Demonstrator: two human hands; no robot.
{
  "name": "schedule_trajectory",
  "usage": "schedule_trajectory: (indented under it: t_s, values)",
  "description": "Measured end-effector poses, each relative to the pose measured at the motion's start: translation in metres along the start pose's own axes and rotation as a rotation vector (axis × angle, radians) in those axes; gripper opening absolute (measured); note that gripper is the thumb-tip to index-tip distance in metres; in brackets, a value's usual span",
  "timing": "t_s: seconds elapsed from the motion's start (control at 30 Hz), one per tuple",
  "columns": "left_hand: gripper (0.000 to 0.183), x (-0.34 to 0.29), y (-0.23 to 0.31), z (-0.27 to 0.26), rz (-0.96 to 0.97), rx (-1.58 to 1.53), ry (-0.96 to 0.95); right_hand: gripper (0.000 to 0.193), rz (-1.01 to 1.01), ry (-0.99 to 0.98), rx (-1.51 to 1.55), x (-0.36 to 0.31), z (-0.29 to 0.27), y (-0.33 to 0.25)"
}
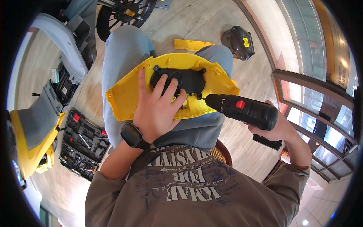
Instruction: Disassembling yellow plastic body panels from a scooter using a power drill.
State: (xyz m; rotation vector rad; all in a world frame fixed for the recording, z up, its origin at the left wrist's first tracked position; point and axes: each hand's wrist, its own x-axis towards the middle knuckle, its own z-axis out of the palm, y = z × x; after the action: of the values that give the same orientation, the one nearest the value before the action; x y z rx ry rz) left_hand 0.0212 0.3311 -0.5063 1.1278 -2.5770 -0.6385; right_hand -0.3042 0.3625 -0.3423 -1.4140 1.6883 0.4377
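Observation:
Across my lap lies a yellow plastic scooter panel (124, 99), its hollow inner side facing up. A black plastic housing (194, 80) sits inside it near the middle. My left hand (160, 100) rests spread over the housing and the panel's left part, fingers apart, pressing down without gripping. In my right hand (275, 126) is a black cordless drill (245, 111) with a red switch, held by its handle. The drill's tip points left and meets the housing's lower right corner, by the panel. Whether a screw sits under the bit is too small to tell.
An opened toolbox (85, 140) with assorted tools lies on the floor at left, beside a yellow and grey scooter (36, 136). Ahead are a wheel (123, 15), a yellow strip (193, 44) and a dark glossy case (238, 42). Glazed doors (302, 87) line the right.

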Motion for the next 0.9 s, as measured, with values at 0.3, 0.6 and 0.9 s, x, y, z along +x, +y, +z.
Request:
schedule_trajectory:
  t_s: [0.3,0.6,0.9]
  values:
    - [0.069,0.0002,-0.0007,0.0001,0.006,-0.006,0.002,0.051,-0.034,-0.018,-0.039,0.0031,-0.0004,-0.0003]
    - [0.069,0.0007,-0.0005,0.0009,0.002,-0.006,-0.002,0.05,-0.023,-0.019,-0.034,0.003,-0.0016,-0.0057]
    - [0.069,0.0004,-0.0001,-0.0003,0.0,0.013,-0.017,0.053,-0.004,-0.012,-0.034,0.0019,-0.0005,-0.009]
